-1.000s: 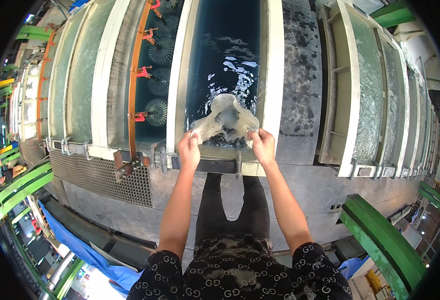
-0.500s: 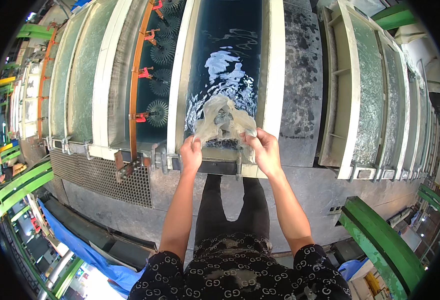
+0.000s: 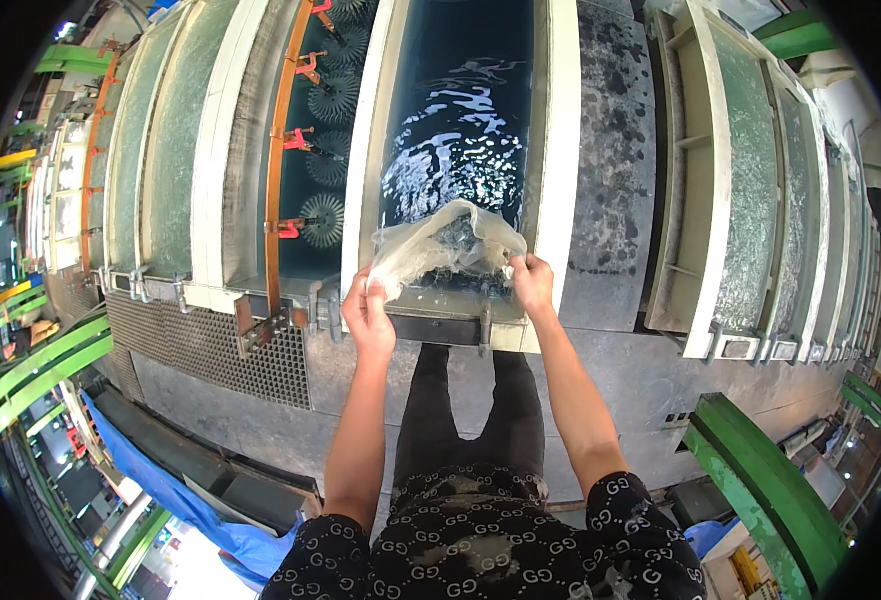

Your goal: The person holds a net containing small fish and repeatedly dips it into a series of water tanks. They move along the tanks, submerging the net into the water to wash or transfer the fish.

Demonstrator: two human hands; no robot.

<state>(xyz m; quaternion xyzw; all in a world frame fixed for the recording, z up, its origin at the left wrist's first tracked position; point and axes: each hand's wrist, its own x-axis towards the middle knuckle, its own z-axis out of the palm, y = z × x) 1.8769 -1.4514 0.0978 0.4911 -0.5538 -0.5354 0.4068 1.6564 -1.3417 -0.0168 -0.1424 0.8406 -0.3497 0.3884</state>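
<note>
I stand at the near end of a long water trough (image 3: 558,150) with dark rippling water. Both hands hold a clear, wet plastic bag (image 3: 445,245) above the water at the trough's near edge. My left hand (image 3: 367,315) grips the bag's left side. My right hand (image 3: 532,282) grips its right side. The bag billows up between them, slightly lifted off the surface, with something dark showing faintly inside.
Parallel troughs run away on both sides: a left trough with an orange pipe (image 3: 278,150) and red valves spraying water, and pale tanks (image 3: 750,180) to the right. A metal grate (image 3: 200,340) lies lower left. Green beams (image 3: 770,480) stand lower right, blue sheeting (image 3: 160,480) lower left.
The bag has been raised from lying spread on the water to a bunched, lifted shape between my hands. The ripples have spread farther up the trough.
</note>
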